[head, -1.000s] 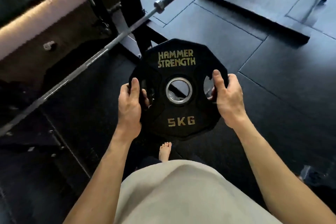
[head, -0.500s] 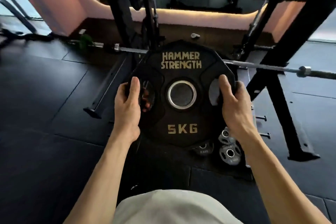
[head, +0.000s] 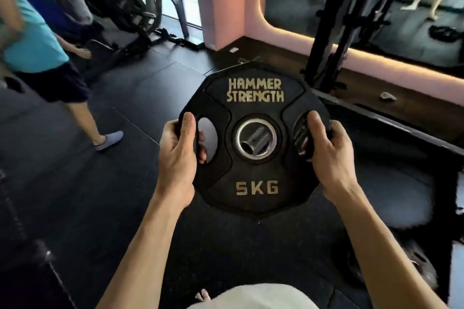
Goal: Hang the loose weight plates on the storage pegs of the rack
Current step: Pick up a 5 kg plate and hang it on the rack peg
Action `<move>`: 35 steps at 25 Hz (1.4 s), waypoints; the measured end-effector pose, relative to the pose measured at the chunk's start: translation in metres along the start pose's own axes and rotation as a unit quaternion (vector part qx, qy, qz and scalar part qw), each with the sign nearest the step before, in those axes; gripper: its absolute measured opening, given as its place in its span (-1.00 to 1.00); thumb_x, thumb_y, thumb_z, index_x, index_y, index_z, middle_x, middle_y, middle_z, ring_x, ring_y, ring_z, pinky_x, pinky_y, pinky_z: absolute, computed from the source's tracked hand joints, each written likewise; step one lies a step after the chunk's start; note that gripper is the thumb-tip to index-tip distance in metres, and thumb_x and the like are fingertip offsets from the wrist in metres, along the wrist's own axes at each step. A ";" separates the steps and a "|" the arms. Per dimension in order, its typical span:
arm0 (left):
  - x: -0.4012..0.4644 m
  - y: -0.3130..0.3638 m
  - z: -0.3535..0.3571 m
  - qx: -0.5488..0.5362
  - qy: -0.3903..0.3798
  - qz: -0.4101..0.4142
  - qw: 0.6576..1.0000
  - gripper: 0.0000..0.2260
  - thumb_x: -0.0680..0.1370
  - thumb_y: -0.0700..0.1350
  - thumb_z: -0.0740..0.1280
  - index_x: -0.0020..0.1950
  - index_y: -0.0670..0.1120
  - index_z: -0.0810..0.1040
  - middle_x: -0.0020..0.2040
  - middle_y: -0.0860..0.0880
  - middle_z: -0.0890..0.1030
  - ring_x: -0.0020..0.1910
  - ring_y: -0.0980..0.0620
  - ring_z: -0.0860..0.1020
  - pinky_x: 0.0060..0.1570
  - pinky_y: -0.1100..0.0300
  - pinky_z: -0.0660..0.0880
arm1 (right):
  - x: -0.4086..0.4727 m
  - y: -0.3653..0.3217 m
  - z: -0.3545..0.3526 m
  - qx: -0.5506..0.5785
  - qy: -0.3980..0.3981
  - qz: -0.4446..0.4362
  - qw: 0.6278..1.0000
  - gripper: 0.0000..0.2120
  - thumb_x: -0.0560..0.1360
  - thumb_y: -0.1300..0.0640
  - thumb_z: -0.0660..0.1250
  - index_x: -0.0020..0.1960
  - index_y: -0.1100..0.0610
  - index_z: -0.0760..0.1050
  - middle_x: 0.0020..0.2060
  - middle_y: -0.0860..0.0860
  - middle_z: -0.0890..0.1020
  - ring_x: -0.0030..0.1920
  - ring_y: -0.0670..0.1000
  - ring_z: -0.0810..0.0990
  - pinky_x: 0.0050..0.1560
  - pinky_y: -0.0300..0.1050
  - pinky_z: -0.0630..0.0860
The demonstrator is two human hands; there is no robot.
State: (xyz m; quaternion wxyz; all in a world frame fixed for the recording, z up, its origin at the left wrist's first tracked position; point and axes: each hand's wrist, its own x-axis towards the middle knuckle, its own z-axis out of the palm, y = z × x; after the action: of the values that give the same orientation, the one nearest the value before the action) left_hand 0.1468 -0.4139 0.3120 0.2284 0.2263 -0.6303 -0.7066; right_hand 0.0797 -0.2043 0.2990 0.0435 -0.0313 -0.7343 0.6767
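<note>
Black rubber-coated 5 kg weight plate [head: 253, 138], marked HAMMER STRENGTH, is held upright in front of the person's chest, face toward the camera and lettering level. It is clear of the floor and carried by both hands alone.

Left hand [head: 177, 152]: closed around the plate's left edge, thumb laid on the front face, fingers wrapped through the left grip slot and showing inside it. Right hand [head: 331, 150]: closed likewise on the right edge, thumb on the front, fingers curled through the right slot.

A steel storage peg [head: 254, 140] shows through the plate's metal-lined centre hole, end-on and roughly centred. Whether the plate is already threaded on the peg or only lined up in front of it cannot be told from this view. The rack upright [head: 326, 32] stands behind and to the right, beside a mirrored wall.

Handling assessment: the plate is rigid and dense, and moderately heavy for its size. The rubber skin should give fair friction. The two opposed slots are the proper holds, and the present two-handed hold looks balanced. The bore appears only slightly wider than the peg, so the plate likely must go on square or it may bind. Fingers behind the plate risk being pinched against anything already stored there.

A bystander in a teal shirt [head: 27, 40] stands well apart at left.
</note>
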 end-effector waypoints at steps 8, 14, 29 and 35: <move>0.140 0.026 -0.127 -0.005 0.021 0.016 1.000 -0.75 0.63 0.10 0.20 -0.07 -0.06 0.43 -0.35 0.09 0.52 -0.47 0.16 0.43 -0.46 0.24 0.39 | 0.033 -0.025 0.197 -0.002 -0.034 -0.010 0.999 -0.63 0.57 -0.17 0.26 -0.18 0.12 0.39 -0.34 0.13 0.56 -0.44 -0.08 0.53 -0.45 -0.25 0.46; 0.282 0.018 -0.145 -0.036 0.014 0.013 0.999 -0.73 0.62 0.12 0.21 -0.09 -0.06 0.42 -0.31 0.03 0.52 -0.47 0.13 0.41 -0.42 0.16 0.35 | 0.123 -0.025 0.305 -0.025 -0.032 -0.035 0.999 -0.65 0.57 -0.17 0.25 -0.18 0.10 0.38 -0.37 0.06 0.55 -0.46 -0.12 0.52 -0.46 -0.28 0.46; 0.702 0.034 -0.097 -0.018 -0.048 0.016 0.999 -0.66 0.63 0.14 0.20 0.07 -0.15 0.43 -0.27 0.00 0.53 -0.38 0.04 0.47 -0.34 0.12 0.43 | 0.434 -0.036 0.550 -0.014 0.029 -0.034 0.999 -0.65 0.56 -0.19 0.25 -0.14 0.10 0.44 -0.39 0.04 0.55 -0.43 -0.07 0.53 -0.40 -0.17 0.46; 0.894 0.050 -0.056 -0.005 -0.121 -0.001 0.993 -0.72 0.63 0.12 0.20 -0.02 -0.10 0.40 -0.28 0.02 0.49 -0.45 0.13 0.42 -0.46 0.25 0.40 | 0.570 -0.048 0.642 -0.008 0.099 -0.018 0.995 -0.64 0.57 -0.18 0.25 -0.18 0.11 0.44 -0.41 0.02 0.54 -0.40 -0.06 0.53 -0.32 -0.14 0.47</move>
State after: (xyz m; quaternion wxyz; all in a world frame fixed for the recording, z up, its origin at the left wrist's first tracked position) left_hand -0.5262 -1.0065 0.3279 0.1503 0.1386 -0.6496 -0.7323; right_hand -0.5547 -0.7845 0.3080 0.1279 -0.0846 -0.7324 0.6633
